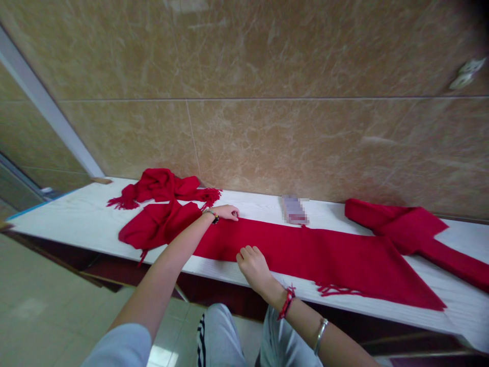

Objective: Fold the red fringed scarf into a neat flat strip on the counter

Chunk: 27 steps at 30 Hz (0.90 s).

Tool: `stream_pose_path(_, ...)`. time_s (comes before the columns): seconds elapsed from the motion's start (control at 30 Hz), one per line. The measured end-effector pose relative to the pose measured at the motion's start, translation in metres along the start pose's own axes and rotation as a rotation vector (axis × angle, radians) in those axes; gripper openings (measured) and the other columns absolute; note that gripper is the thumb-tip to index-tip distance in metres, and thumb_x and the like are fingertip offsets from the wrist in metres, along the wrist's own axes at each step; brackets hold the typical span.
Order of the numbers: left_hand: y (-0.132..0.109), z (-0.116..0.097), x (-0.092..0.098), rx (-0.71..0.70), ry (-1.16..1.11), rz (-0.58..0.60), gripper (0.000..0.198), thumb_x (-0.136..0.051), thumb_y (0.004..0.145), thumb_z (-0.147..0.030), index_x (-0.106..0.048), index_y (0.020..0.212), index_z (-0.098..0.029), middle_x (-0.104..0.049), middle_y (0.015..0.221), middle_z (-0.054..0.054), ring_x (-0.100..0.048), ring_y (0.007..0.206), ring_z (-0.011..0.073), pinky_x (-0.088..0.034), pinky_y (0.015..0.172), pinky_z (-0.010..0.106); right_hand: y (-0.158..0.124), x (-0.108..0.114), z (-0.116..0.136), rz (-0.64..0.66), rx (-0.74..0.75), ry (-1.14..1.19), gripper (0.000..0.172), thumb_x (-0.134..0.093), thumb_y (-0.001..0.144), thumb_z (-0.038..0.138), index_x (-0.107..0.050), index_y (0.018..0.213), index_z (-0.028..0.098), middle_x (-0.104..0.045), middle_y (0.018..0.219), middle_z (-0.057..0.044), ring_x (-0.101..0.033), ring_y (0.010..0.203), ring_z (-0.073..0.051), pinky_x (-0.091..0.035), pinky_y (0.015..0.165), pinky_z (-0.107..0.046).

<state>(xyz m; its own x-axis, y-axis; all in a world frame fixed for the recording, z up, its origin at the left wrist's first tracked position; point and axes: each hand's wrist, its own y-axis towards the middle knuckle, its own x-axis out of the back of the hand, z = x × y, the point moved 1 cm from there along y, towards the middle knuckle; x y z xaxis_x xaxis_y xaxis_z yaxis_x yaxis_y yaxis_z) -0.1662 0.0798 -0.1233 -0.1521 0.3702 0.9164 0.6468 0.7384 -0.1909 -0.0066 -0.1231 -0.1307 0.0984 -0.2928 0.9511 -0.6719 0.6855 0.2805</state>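
A long red scarf [275, 250] lies spread along the white tabletop, with fringe at its near edge and a folded, pointed right end. My left hand [227, 212] is closed at the scarf's far edge, fingers curled on the cloth there. Across from it, my right hand [252, 264] is closed at the near edge, knuckles up. The fingertips of both hands are partly hidden. Toward the left, the cloth runs into a loose red bundle [160, 224] behind my left forearm.
Another crumpled red scarf [164, 186] with fringe lies at the back left. A folded red scarf [405, 229] sits at the right. Near the tiled wall [267, 142] rests a blurred-out flat object [294, 210]. The white table [76, 214] has open shelves beneath.
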Motion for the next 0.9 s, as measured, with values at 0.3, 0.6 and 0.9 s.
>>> stream_pose_path(0.3,0.002,-0.006,0.002,0.026,-0.119,-0.056,0.013,-0.058,0.069,-0.025,-0.063,0.072,-0.014,-0.064,0.072,0.001,-0.053,0.069,0.0135,-0.037,0.066,0.020,-0.006,0.001,0.000,0.006,-0.023,0.017,0.014,-0.046,0.082,0.007,-0.058,0.081,0.014,-0.059,0.078,-0.008,-0.055,0.072,-0.019,-0.041,0.061,-0.030)
stream_pose_path(0.6,0.010,-0.062,0.057,-0.050,-0.412,-0.194,0.030,-0.051,0.074,-0.037,-0.060,0.084,-0.011,-0.061,0.081,0.003,-0.052,0.075,0.0139,-0.038,0.071,0.024,-0.027,0.047,-0.039,-0.084,-0.216,-0.016,0.025,-0.037,0.086,0.009,-0.053,0.103,0.017,-0.058,0.086,-0.007,-0.055,0.065,-0.015,-0.042,0.055,-0.023)
stream_pose_path(0.9,0.071,-0.178,0.099,-0.162,-0.635,-0.189,0.025,-0.054,0.074,-0.030,-0.058,0.087,-0.009,-0.060,0.076,0.003,-0.053,0.066,0.0109,-0.040,0.063,0.023,-0.100,0.108,-0.109,-0.248,-0.359,-0.044,0.040,-0.030,0.085,0.006,-0.051,0.118,0.015,-0.056,0.099,-0.011,-0.057,0.077,-0.016,-0.046,0.063,-0.023)
